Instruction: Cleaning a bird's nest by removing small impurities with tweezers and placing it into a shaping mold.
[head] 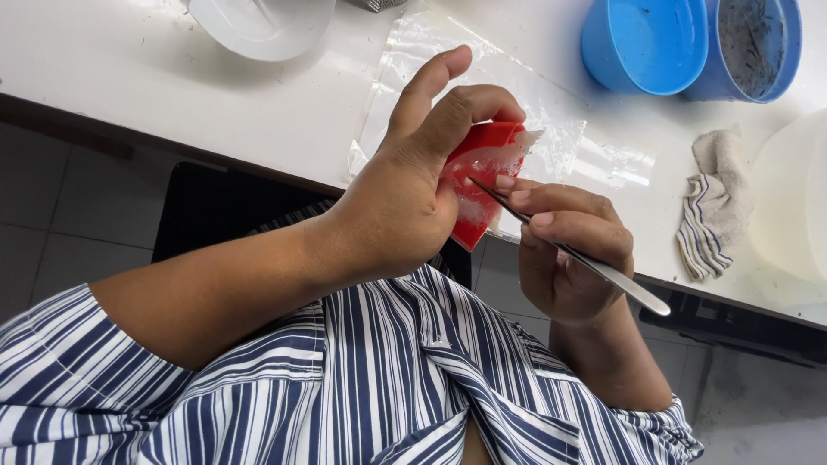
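Red scraper (479, 185) in left hand (405, 185), tweezers (568, 250) in right hand (564, 250)

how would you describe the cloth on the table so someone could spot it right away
On the white table, look toward its right end, below the two blue bowls. The cloth lies crumpled there near the table's front edge. It is the only soft thing around: off-white with dark blue stripes.

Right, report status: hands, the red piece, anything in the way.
Left hand grips red scraper, whitish residue on it. Right hand holds metal tweezers, tip on the residue. Nothing in the way; plastic sheet beneath.
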